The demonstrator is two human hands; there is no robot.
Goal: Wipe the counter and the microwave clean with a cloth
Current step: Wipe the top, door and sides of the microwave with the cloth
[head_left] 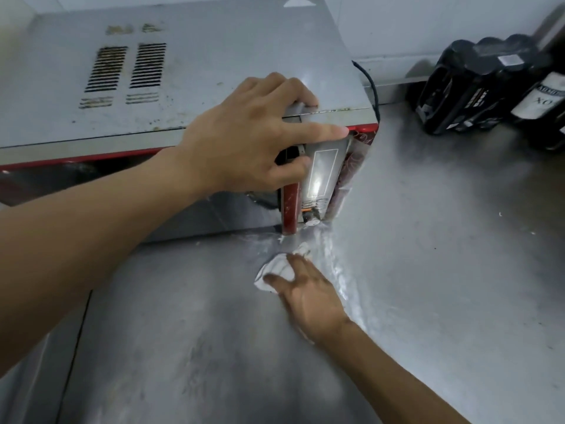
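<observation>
Two hands at work, well apart. Left hand (244, 139) grips the front top corner of the microwave (189, 81), fingers curled over the top edge, thumb down by the control panel (321, 175). Right hand (308, 296) is spread flat, fingers open, pressing a small white cloth (275, 270) onto the steel counter (443, 240) just in front of the microwave's front right corner. Wet streaks shine beside the cloth.

Risks, as I judge them:
- Cloth is small and bunched; only fingertips pin it. It could slip out on a fast stroke.
- Thumb sits close to the panel; a press there while bracing could set a control off.
- Left hand may be tilting or shifting the microwave. A wet counter could let it slide.
- Black cable (371, 84) trails behind the corner; moisture pushed that way is unwelcome.
- Microwave top shows specks and grimy vents (128, 68), not yet wiped.
- Dark bottles (477, 84) stand far right, clear of the stroke for now.
</observation>
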